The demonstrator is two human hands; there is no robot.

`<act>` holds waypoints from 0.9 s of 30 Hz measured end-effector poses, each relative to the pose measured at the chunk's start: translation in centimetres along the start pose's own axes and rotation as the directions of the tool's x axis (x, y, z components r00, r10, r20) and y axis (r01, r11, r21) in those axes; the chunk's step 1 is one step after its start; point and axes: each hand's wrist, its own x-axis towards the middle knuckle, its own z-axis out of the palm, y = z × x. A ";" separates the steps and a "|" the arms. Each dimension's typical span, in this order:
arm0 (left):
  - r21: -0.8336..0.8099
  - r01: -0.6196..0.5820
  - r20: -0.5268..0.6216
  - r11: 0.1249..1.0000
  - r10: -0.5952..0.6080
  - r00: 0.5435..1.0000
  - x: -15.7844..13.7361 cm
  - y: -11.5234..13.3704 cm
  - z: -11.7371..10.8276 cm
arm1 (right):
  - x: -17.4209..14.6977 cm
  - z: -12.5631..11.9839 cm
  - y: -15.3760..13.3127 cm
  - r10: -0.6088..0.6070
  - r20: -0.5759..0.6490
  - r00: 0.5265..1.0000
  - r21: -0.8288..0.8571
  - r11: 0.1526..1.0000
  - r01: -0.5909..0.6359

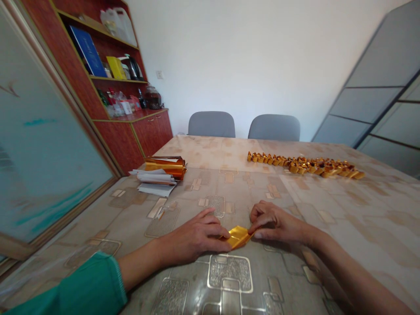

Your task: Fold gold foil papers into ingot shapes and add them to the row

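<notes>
A small piece of folded gold foil paper lies low over the patterned tablecloth, between my two hands. My left hand grips its left end, the thumb and fingers closed on it. At the opposite end, my right hand pinches the paper's corner between thumb and fingertips, the other fingers curled in. The parts of the paper under my fingertips are hidden.
Folded gold paper pieces stand in rows at the back right. A stack of gold and grey-white sheets lies at the back left. Beyond the table are two grey chairs and a red shelf cabinet.
</notes>
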 end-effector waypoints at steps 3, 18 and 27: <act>0.015 -0.008 0.024 1.000 0.008 1.000 -0.1 -0.2 0.3 | 0.3 0.2 0.5 -0.013 -0.010 1.000 0.006 1.000 0.013; -0.002 0.006 0.021 1.000 -0.006 1.000 0.0 -0.1 0.3 | 1.8 0.9 1.4 0.016 -0.083 0.996 -0.054 0.998 -0.020; 0.012 0.021 0.036 1.000 -0.021 0.999 0.0 0.0 0.1 | -0.6 1.0 0.6 -0.018 -0.109 0.994 0.007 1.000 0.018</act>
